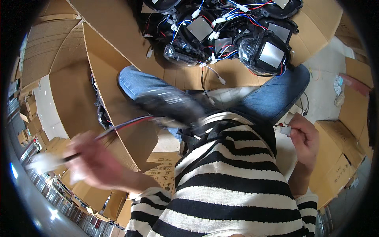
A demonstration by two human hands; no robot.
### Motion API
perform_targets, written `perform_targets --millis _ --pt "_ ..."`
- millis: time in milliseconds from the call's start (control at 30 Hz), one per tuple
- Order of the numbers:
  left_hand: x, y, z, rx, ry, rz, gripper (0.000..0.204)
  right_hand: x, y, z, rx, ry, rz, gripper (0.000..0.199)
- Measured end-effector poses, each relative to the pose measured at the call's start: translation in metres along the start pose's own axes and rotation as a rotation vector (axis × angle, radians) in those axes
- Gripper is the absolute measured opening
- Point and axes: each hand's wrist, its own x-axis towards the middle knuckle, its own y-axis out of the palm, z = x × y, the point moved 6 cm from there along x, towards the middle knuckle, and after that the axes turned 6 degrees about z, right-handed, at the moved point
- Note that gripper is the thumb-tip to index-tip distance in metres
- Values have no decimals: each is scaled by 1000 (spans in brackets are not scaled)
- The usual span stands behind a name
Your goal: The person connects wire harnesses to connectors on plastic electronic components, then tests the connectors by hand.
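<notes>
Blurred by motion, my left hand is out at the left, closed around red and dark wires. A whitish end, probably a connector, sticks out beyond its fingers. The wires run toward a black lamp-like unit, smeared by motion, above my lap. At the right, my right hand pinches a small white plug connector with a bit of red at its end. Whether a wire joins it to the unit I cannot tell.
In front of my knees, an open cardboard box holds several black lamp units with white connectors and coloured wires. A tall open box stands left, with more black parts inside. Another cardboard box is at the right.
</notes>
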Motion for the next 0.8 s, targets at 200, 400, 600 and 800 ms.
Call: perform_targets --millis 200,400,600,800 --pt "62 -140 -79 1024 567 -282 8 8 15 6 -48 -103 83 4" --pt "71 -174 100 1201 -283 46 20 10 22 6 -29 -129 106 3" --pt "-19 76 172 1269 61 988 26 12 27 1 -34 -48 92 2" --pt "-115 124 323 1374 534 1624 39 12 35 4 -70 -44 191 5"
